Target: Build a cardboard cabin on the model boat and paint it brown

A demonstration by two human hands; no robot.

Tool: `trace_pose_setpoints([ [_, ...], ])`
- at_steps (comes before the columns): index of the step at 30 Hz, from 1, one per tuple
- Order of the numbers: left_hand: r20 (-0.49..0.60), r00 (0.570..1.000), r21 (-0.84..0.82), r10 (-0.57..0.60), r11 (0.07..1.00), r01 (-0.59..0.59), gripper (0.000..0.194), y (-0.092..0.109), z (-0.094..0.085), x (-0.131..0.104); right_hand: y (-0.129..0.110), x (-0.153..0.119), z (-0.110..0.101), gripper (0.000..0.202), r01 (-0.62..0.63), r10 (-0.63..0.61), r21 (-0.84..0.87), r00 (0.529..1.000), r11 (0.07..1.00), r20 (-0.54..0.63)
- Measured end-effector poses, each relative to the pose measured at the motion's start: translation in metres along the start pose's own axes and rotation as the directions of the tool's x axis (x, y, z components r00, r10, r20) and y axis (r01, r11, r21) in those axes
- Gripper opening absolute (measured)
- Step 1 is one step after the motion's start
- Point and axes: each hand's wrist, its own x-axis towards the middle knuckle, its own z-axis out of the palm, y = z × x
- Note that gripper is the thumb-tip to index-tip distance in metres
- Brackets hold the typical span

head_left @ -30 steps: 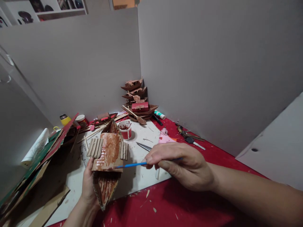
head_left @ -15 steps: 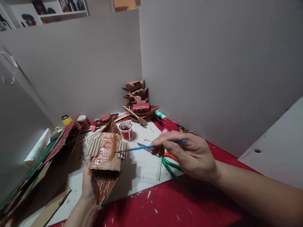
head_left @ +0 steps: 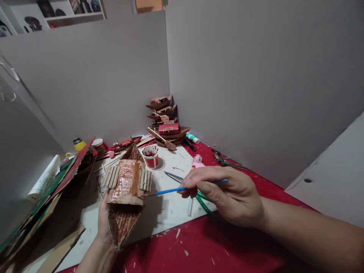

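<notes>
And here's the cardboard boat point(head_left: 127, 185), up over the white board point(head_left: 167, 214), its roof point(head_left: 128, 174) mostly glossy with wet red-brown paint and its near end point(head_left: 124, 223) streaked too, while a strip along the roof's near edge and the two ridged side flaps point(head_left: 145, 180) look largely bare tan. The left hand point(head_left: 104, 220) grips the boat from the left and below, most fingers hidden; well apart, the right hand point(head_left: 224, 197) pinches a blue brush point(head_left: 167, 190) between thumb and fingers, tip at that pale edge, touching or not I can't tell.
</notes>
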Motion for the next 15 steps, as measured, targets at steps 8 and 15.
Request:
trace_pose_setpoints([
  [8, -0.002, 1.0, 0.018, -0.016, 1.0, 0.016, 0.038, -0.004, -0.008, 0.004, 0.009, 0.004, 0.0, 0.012, -0.132, 0.093, -0.147, 0.964, 0.98, -0.248],
  [15, 0.003, 1.0, 0.032, 0.0, 0.999, 0.0, 0.041, -0.002, -0.003, 0.002, -0.003, -0.002, 0.001, 0.016, -0.008, 0.007, -0.03, 0.998, 1.0, -0.054],
])
